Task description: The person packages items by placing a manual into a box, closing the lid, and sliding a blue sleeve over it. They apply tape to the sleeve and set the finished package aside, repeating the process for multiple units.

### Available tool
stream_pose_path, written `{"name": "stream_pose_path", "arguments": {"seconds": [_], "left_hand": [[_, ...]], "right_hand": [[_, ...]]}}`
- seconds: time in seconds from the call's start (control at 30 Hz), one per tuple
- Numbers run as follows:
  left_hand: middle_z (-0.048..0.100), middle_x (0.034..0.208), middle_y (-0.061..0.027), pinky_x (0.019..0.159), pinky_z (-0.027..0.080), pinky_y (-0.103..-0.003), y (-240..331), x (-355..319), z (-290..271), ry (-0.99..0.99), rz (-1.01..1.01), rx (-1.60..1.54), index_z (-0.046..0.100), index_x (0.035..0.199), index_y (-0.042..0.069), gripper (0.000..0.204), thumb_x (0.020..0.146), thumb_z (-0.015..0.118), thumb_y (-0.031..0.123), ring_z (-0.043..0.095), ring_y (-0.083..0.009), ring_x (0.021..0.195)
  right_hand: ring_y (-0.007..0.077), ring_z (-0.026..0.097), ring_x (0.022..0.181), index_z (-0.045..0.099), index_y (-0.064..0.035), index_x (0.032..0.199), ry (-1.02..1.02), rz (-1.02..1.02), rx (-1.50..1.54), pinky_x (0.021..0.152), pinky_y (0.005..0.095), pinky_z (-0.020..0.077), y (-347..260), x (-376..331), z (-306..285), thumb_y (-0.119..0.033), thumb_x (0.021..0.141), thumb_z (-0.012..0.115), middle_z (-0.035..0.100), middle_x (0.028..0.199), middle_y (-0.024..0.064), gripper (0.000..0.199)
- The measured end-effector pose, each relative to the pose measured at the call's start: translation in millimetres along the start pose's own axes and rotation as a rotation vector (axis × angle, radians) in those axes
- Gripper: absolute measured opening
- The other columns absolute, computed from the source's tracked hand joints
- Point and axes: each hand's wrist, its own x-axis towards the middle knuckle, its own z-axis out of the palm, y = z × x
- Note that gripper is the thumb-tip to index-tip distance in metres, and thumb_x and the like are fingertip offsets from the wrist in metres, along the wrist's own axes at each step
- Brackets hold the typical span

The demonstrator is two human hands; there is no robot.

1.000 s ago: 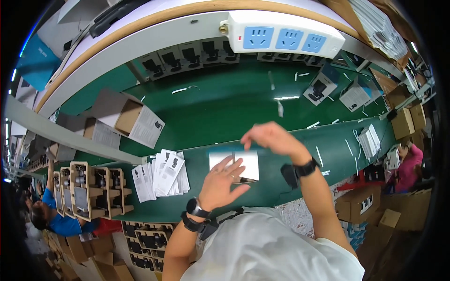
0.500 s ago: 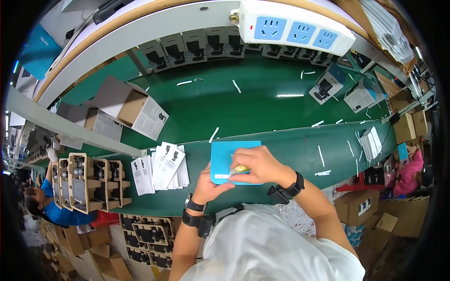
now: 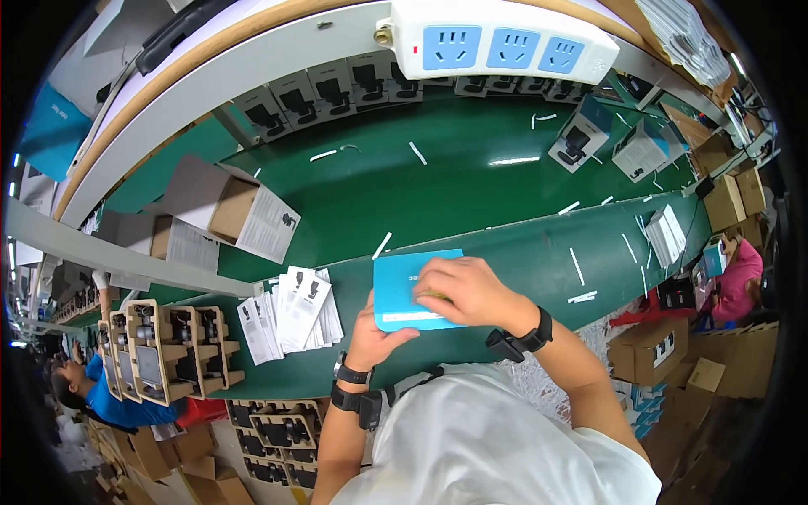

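A flat light-blue box (image 3: 394, 282) is held over the near edge of the green bench in front of me. My left hand (image 3: 370, 338) grips its lower left corner, thumb along the near edge. My right hand (image 3: 463, 290) lies on the box's upper face with its fingers curled together. Between those fingers a bit of a small yellow object shows; most of it is hidden. A narrow white strip (image 3: 408, 316) runs along the near edge of that face. Left of the box, white printed leaflets (image 3: 295, 313) lie in an overlapping pile.
Brown moulded trays with black parts (image 3: 168, 349) stand at the left edge. Open cartons (image 3: 265, 223) lie behind them. A white power strip (image 3: 505, 42) hangs above. Boxes (image 3: 581, 135) and paper stack (image 3: 667, 234) sit right. Other people work at both sides.
My right hand has shifted slightly up and turned over the box, hiding most of the yellow object. More of the white strip shows. The whole view has tilted a little.
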Motion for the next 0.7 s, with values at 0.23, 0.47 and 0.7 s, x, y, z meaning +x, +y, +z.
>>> {"name": "stream_pose_path", "arguments": {"seconds": [0.23,0.47,0.7], "left_hand": [[0.072,0.109,-0.0058,0.102,0.042,-0.044,-4,6,-1,-0.044,0.158,0.075,0.076,0.097,0.009,0.028,0.073,0.086,0.021,0.057,-0.0292,0.116],[0.052,0.141,-0.0157,0.112,0.035,-0.048,-14,3,20,0.291,0.236,-0.164,0.063,0.125,0.009,0.059,0.071,0.087,0.011,0.052,-0.0299,0.126],[0.043,0.148,-0.0192,0.105,0.046,-0.046,-11,3,6,0.237,0.214,0.211,0.059,0.132,0.008,0.071,0.067,0.089,0.009,0.047,-0.0362,0.133]], "right_hand": [[0.0225,0.063,0.074,0.068,-0.0118,0.091,-0.103,-0.054,0.086,0.061,0.0339,0.0492,-6,7,5,-0.027,0.085,0.074,0.064,0.094,0.0038,0.018],[0.0147,0.06,0.075,0.061,-0.0071,0.109,0.352,0.184,1.697,0.067,0.0266,0.049,48,-66,-51,-0.011,0.082,0.077,0.063,0.091,0.0072,0.032],[0.0115,0.05,0.065,0.068,-0.0119,0.114,0.323,0.636,0.011,0.061,0.0276,0.0462,28,-118,-32,-0.024,0.067,0.089,0.058,0.077,-0.001,0.053]]}}
